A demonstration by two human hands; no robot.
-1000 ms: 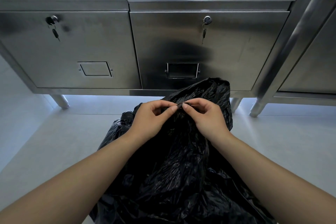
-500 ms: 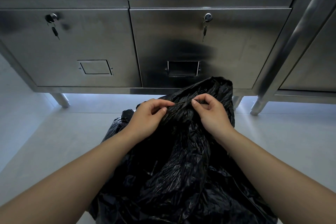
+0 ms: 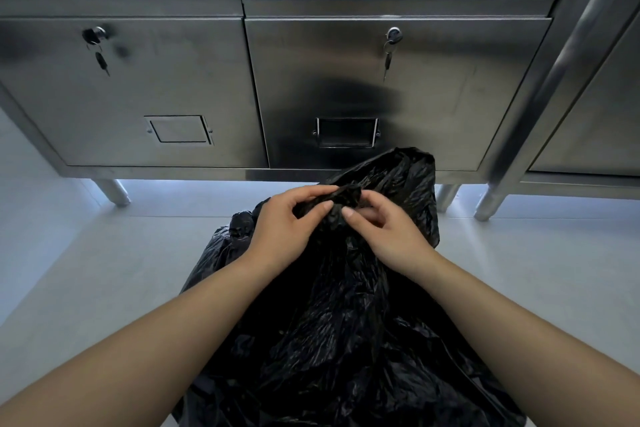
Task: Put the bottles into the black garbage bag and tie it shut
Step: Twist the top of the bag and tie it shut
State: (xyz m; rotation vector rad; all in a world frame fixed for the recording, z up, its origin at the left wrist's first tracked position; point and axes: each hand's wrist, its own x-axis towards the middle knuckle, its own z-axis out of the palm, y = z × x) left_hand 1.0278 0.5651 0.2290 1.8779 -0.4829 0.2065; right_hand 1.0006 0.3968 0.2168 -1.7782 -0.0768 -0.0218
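A crumpled black garbage bag (image 3: pixel 346 322) stands on the pale floor between my forearms, bulging low and narrowing upward. My left hand (image 3: pixel 284 229) and my right hand (image 3: pixel 388 232) meet at its gathered top, both pinching a bunched wad of black plastic between fingers and thumbs. A loose flap of the bag rises behind my right hand toward the cabinet. No bottles are visible; the bag hides whatever is inside.
A stainless steel cabinet (image 3: pixel 173 87) with two locked doors, keys hanging in the locks, stands right behind the bag on short legs (image 3: pixel 112 192). A steel post (image 3: pixel 540 87) and a second unit stand at the right. Grey floor (image 3: pixel 86 270) spreads on both sides.
My hands drew apart along the bag's top edge, then came back together. The plastic between them is now bunched into a tighter wad.
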